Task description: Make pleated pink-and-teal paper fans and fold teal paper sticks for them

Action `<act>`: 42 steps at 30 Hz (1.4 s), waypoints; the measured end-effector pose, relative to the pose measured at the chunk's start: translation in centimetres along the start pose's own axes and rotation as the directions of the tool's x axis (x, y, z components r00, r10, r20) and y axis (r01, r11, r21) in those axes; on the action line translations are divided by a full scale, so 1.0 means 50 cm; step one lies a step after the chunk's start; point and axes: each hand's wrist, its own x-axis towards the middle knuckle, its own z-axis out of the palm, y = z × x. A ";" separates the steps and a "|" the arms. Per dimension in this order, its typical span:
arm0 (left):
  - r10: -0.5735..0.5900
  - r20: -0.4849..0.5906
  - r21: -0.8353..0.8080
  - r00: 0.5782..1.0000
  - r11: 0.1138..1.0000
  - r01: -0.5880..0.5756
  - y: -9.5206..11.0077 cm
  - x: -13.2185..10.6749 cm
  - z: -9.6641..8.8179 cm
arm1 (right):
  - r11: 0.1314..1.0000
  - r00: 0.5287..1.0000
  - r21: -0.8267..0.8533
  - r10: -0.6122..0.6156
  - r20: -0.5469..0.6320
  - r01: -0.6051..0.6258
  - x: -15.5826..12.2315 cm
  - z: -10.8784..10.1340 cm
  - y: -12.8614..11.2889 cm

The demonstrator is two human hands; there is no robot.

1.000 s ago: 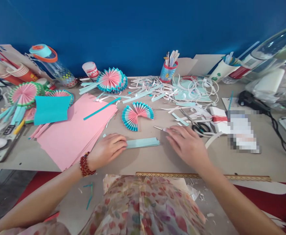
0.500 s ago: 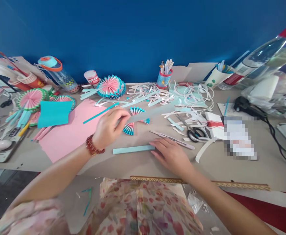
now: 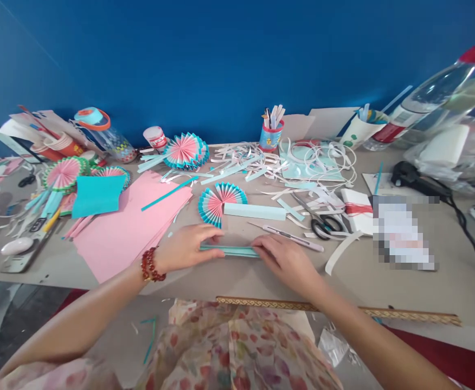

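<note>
A folded strip of light teal paper point(image 3: 237, 251) lies lengthwise before me at the front of the table. Its left end is between the thumb and fingers of my left hand point(image 3: 191, 247). At the other end, my right hand point(image 3: 283, 259) pinches the strip with fingers bent over it. Just beyond, a second pale teal paper strip point(image 3: 255, 211) rests flat, touching a pleated pink-and-teal paper fan point(image 3: 222, 202). A craft knife point(image 3: 292, 236) lies above my right hand, and black-handled scissors point(image 3: 325, 223) are further right.
Pink paper sheets point(image 3: 134, 225) spread to the left, under a teal strip. Paper offcuts point(image 3: 254, 160) are heaped at the back near a pen cup point(image 3: 270, 134). Bottles point(image 3: 428, 95) and a black cable point(image 3: 461, 214) are at right. A braided edging point(image 3: 335, 309) runs along the front.
The pale strip from my left hand now lies beside the fan. My left hand has come down onto the folded strip's left end. The fan shows more fully; the view has shifted slightly.
</note>
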 end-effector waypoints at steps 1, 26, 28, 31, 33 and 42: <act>-0.033 0.006 -0.027 0.999 0.999 0.033 -0.003 -0.015 0.004 | 1.000 1.000 0.020 0.009 0.003 -0.009 0.002 -0.001 -0.003; 0.145 -0.256 0.435 0.956 0.900 -0.019 -0.015 -0.081 0.106 | 0.917 0.995 -0.398 -0.013 -0.101 -0.029 -0.036 -0.041 0.045; 0.169 -0.260 0.474 0.951 0.880 -0.027 -0.015 -0.087 0.108 | 0.935 0.995 -0.354 -0.051 -0.090 0.016 -0.044 -0.047 0.031; 0.196 -0.263 0.512 0.945 0.858 -0.035 -0.016 -0.093 0.111 | 0.952 0.994 -0.301 -0.084 -0.063 0.061 -0.064 -0.051 0.017; 0.210 -0.252 0.516 0.945 0.855 -0.052 -0.017 -0.095 0.112 | 0.952 0.995 -0.297 -0.090 -0.032 0.076 -0.076 -0.049 0.014; 0.131 -0.226 0.407 0.965 0.913 -0.029 -0.038 -0.088 0.114 | 0.947 0.993 -0.297 -0.115 0.036 0.120 -0.085 -0.027 0.018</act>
